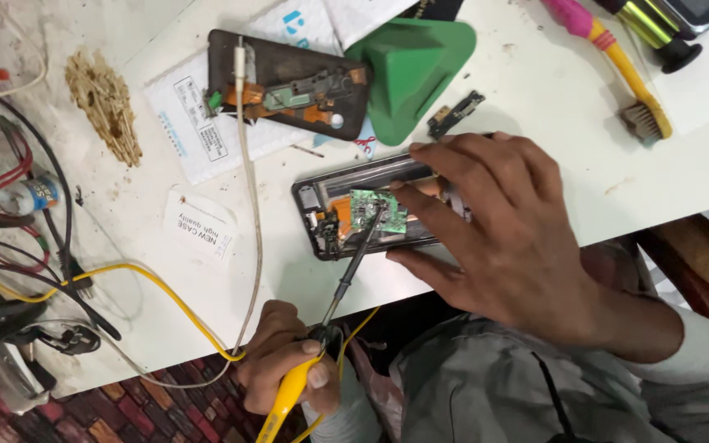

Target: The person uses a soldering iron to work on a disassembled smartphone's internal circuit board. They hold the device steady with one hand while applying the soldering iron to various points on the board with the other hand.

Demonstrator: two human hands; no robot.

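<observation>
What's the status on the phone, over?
Left hand grips iron, tip on green board. Right hand clamps open phone. Yellow cable trails beside, clear of the board.

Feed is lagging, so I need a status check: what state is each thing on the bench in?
open phone: back off, held steady by right hand.
green board: exposed inside the open phone.
soldering iron: gripped in left hand, tip on the green board.
second phone: back off, lying untouched.
brush: lying flat, not held.
</observation>
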